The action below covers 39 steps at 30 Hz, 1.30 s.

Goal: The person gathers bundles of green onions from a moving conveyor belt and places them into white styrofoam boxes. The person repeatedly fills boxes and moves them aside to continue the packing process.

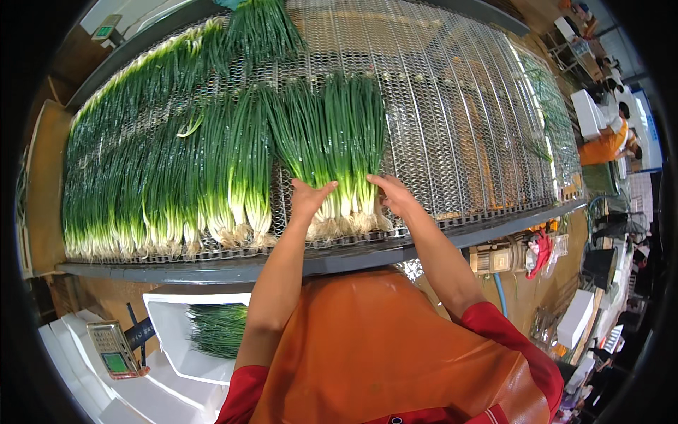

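Several bunches of green onions (pixel 331 138) lie side by side on a metal mesh conveyor belt (pixel 439 132), their rooted white ends towards me. My left hand (pixel 311 199) rests against the left side of this group, its thumb over the pale stalks. At the group's right side is my right hand (pixel 393 195), with its index finger touching the stalks and the other fingers bent. The group lies between both hands, flat on the mesh. Further left, a long row of green onions (pixel 159 185) covers the belt, with a narrow gap between it and my left hand.
Another row of green onions (pixel 175 58) lies along the far edge. The belt's dark metal rail (pixel 349 261) runs before my apron. Below left stand an open white foam box (pixel 175 339) of green onions and a scale display (pixel 114 350). A motor (pixel 498 257) sits under the rail; a co-worker (pixel 609 143) is at far right.
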Available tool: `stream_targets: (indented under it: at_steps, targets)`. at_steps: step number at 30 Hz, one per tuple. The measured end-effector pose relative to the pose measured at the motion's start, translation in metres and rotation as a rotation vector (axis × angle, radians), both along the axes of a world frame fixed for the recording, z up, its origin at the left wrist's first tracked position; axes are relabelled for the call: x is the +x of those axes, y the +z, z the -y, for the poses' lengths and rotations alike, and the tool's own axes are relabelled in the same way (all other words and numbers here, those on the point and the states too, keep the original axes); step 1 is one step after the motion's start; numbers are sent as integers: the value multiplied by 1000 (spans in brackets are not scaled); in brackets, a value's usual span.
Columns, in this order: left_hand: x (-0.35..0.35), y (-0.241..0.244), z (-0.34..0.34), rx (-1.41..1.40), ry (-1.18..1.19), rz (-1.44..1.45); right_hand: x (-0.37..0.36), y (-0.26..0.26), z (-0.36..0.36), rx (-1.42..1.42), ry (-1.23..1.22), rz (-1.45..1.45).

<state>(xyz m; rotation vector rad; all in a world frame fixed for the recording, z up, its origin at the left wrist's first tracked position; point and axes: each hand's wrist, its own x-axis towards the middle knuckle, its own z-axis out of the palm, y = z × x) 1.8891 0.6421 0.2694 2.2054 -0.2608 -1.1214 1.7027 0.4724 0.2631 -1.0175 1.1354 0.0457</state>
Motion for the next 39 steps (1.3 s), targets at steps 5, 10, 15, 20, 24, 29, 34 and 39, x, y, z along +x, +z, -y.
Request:
stream_targets:
  at_steps: [5, 10, 15, 20, 24, 29, 34, 39]
  targets:
    - [1, -37, -12, -212, 247, -73, 26, 53, -19, -57, 95, -120]
    - [-12, -59, 10, -284, 334, -246, 38, 5, -16, 71, 8, 202]
    - [-21, 0, 14, -417, 483, -639, 29, 27, -9, 298, -104, 366]
    - [-15, -5, 9, -511, 715, -849, 34, 24, 6, 426, -130, 262]
    - [-3, 22, 30, -484, 447, -692, 51, 31, 11, 289, -146, 413]
    - [18, 57, 53, -400, 324, -602, 54, 3, 29, 200, 26, 205]
    - [-48, 9, -43, -281, 223, -770, -37, 21, -11, 348, 169, 213]
    - [-51, 21, -34, -352, 390, -841, -40, 27, -16, 544, 39, 262]
